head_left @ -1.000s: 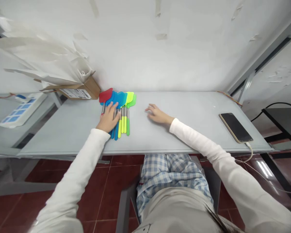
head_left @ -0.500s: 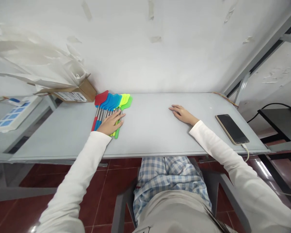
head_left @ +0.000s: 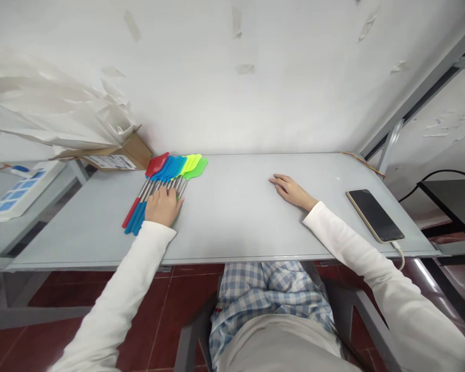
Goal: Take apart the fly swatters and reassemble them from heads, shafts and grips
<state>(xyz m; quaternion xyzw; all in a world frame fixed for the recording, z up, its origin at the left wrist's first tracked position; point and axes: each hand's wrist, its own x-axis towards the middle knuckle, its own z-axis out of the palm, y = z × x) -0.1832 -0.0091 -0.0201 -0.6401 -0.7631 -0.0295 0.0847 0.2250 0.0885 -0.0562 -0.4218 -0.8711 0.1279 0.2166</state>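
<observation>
Bare left hand (head_left: 163, 206) sits back-up over part of the fanned row of flat-headed red, blue, yellow and green tools (head_left: 173, 167) with metal shafts; fingers bent, can't tell if gripping or just pressing; bare right hand (head_left: 292, 192) empty, fingers loosely extended on smooth grey table (head_left: 232, 222); step looks like tidying the fan; next move probably calls for light, even pressure; heads lie beyond the left fingers, red and blue handles (head_left: 138, 214) poke out left.

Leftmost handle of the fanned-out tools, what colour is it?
The leftmost handle is red, as the head view shows.
</observation>
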